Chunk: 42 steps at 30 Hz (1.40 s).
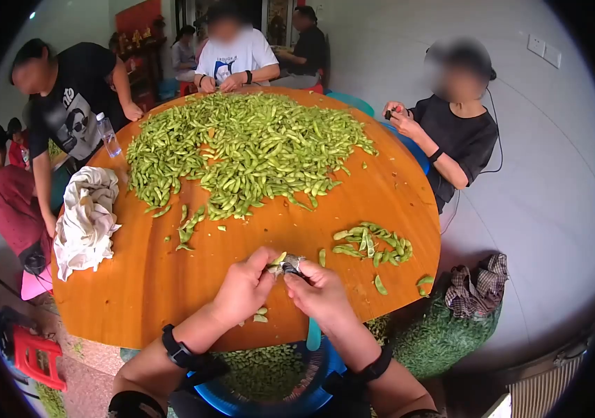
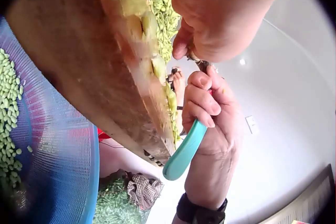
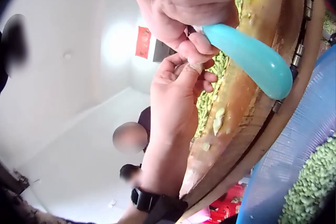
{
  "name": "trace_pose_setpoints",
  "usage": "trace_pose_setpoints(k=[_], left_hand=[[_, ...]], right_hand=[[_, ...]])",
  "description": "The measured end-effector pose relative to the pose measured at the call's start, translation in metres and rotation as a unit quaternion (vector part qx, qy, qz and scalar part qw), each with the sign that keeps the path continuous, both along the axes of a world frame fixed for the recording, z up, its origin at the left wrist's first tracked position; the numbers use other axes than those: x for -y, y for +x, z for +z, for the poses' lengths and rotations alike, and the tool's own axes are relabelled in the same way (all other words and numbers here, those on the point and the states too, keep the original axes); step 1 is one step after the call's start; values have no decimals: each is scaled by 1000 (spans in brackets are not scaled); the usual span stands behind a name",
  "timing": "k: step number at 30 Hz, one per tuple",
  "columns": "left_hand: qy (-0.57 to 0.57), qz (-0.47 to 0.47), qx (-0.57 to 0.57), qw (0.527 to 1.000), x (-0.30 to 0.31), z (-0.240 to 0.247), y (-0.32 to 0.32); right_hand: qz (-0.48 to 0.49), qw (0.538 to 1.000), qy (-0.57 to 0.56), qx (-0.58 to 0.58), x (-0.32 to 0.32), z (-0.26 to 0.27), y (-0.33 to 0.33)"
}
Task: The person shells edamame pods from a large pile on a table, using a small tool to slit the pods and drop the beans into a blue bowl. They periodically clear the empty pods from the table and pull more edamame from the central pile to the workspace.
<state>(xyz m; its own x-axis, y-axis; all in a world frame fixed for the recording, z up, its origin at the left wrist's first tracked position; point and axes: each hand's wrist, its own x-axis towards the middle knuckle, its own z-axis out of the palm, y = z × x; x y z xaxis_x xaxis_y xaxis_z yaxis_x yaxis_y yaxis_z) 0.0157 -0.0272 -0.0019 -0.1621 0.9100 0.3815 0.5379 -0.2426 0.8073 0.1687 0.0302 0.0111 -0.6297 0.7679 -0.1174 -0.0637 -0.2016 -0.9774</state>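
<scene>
Close over the near edge of the round table, my two hands meet at the fingertips. A green soybean pod (image 1: 278, 258) is pinched between the thumb and fingers of my left hand (image 1: 243, 291). My right hand (image 1: 324, 299) holds a tool with a curved teal handle (image 2: 185, 153), its fingers curled round the grip. The handle juts out below the palm; the tool's working end is hidden by the fingers. Something dark covers the right thumb tip (image 1: 290, 267). Below the hands stands a blue basket (image 1: 203, 393) of shelled green beans.
A large heap of pods (image 1: 241, 146) spreads over the wooden table (image 1: 123, 292). A smaller pile (image 1: 374, 244) lies at right. On the left are a white cloth (image 1: 88, 216) and a water bottle (image 1: 108, 134). Several people surround the table. A full bag (image 1: 444, 334) stands at lower right.
</scene>
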Motion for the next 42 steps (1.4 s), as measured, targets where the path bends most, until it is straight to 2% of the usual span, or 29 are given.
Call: trace_pose_setpoints(k=[1, 5, 10, 12, 13, 17, 19, 22, 24, 26, 28, 30, 32, 35, 37, 41, 42], left_hand=[[-2, 0, 3, 1000, 0, -1, -2], [-33, -22, 41, 998, 4, 2, -5], [-80, -87, 159, 980, -1, 1, -14], [-117, -122, 256, 952, -2, 5, -18], [-127, -130, 276, 944, -3, 2, -21], [-144, -151, 351, 913, -7, -3, -29], [-152, -164, 443, 868, -10, -12, -34], [-164, -140, 467, 858, -11, -10, -31], [-157, -133, 466, 860, -10, -2, -27], [-148, -124, 466, 863, -9, -2, -24], [-142, -79, 285, 945, -9, -7, -24], [-146, -80, 270, 948, -7, -5, -21], [-150, -83, 256, 951, -7, -6, -21], [-122, -94, 320, 935, -8, -11, -24], [-171, -120, 489, 847, -8, -6, -28], [-182, -106, 426, 880, -6, -3, -26], [-164, -105, 336, 921, -6, -5, -27]], right_hand=[[-16, 999, 43, 12, 0, -5, -3], [-36, 998, 44, 14, 2, -8, -9], [-19, 999, -40, -1, 0, 1, -7], [7, 997, -76, 2, -6, 2, -3], [34, 993, -111, 4, -10, 2, -1], [52, 990, -133, 16, -17, 5, 0], [55, 990, -126, 27, -20, 6, -2], [43, 993, -99, 44, -18, 8, -6], [29, 995, -82, 51, -15, 11, -8], [-2, 996, 15, 89, -9, 16, -11], [-12, 994, 57, 96, 0, 21, -15], [-22, 990, 99, 102, 4, 23, -17], [-25, 993, 55, 102, 6, 24, -17], [-33, 993, 60, 98, 9, 19, -17], [-29, 994, 52, 87, 11, 15, -17], [-41, 996, 39, 72, 14, 15, -16], [-37, 996, 38, 70, 12, 14, -12]])
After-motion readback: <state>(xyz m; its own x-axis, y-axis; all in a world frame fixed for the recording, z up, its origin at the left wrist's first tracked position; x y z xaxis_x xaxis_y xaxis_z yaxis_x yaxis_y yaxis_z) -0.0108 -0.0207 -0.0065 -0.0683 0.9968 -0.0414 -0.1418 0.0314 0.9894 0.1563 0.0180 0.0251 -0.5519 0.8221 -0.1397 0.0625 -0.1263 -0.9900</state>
